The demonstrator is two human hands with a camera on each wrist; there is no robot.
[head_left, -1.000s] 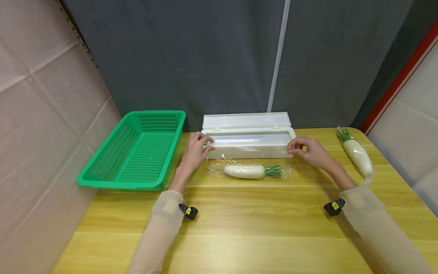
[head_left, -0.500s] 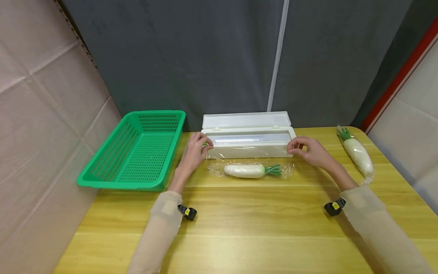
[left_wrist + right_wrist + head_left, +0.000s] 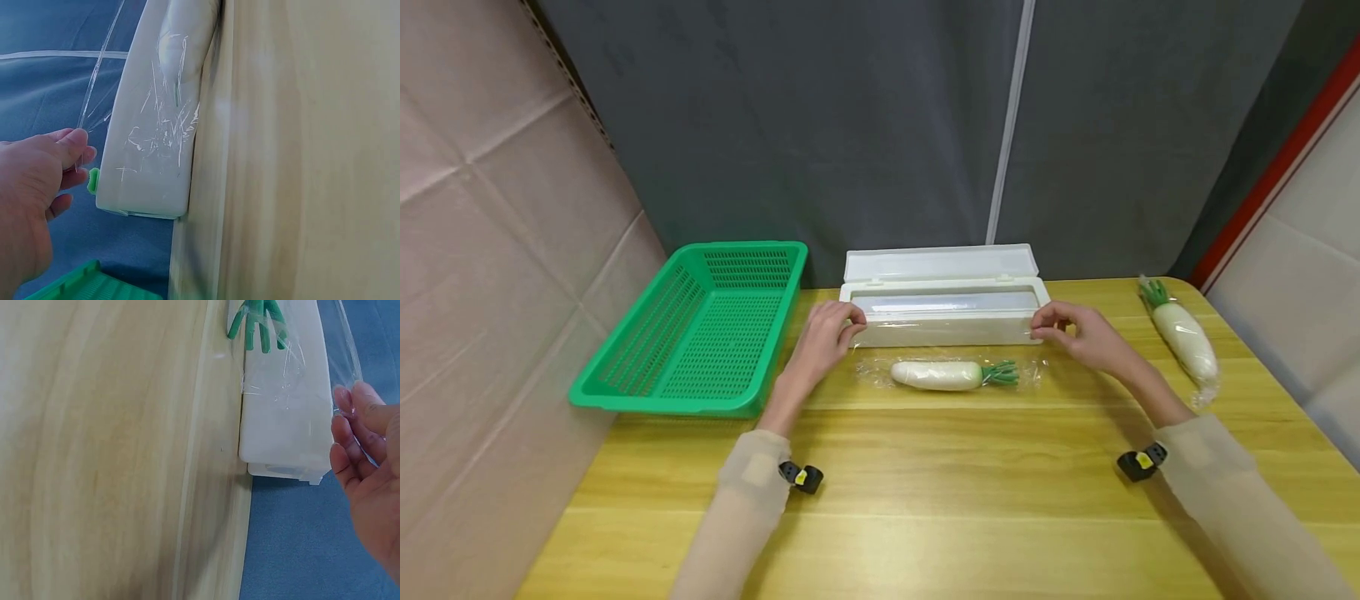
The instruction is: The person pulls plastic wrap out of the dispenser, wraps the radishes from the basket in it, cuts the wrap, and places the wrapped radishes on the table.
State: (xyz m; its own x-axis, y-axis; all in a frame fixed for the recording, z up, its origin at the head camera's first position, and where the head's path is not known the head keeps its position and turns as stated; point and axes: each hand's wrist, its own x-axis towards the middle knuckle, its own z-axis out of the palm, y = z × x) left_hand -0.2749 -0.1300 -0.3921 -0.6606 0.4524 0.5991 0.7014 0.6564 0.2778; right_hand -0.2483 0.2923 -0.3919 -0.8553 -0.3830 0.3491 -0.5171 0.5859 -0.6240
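My left hand (image 3: pixel 822 337) pinches a corner of clear cling film (image 3: pixel 98 69) between thumb and index finger, at the left end of a white cling film dispenser (image 3: pixel 1041 292). At the other end, my right hand (image 3: pixel 1086 337) pinches the opposite corner. The film's edge stretches between both hands along the dispenser's front. A green slider tab (image 3: pixel 93 181) juts from the dispenser beside my left fingers. Just in front lies a white daikon radish (image 3: pixel 936 376) with cut green stalks, on a sheet of clear film. The dispenser's lid (image 3: pixel 940 264) stands tipped back, showing the roll inside.
A green plastic basket (image 3: pixel 760 379) stands to the left of the dispenser. Another daikon (image 3: pixel 1186 340), wrapped in film, lies at the table's right edge. A dark grey curtain (image 3: pixel 812 125) hangs behind the wooden table (image 3: pixel 955 483).
My left thumb and index finger, spread apart at the green slider tab a second ago, have come together on the film's corner. The right hand has barely shifted; the daikons and dispenser stay put.
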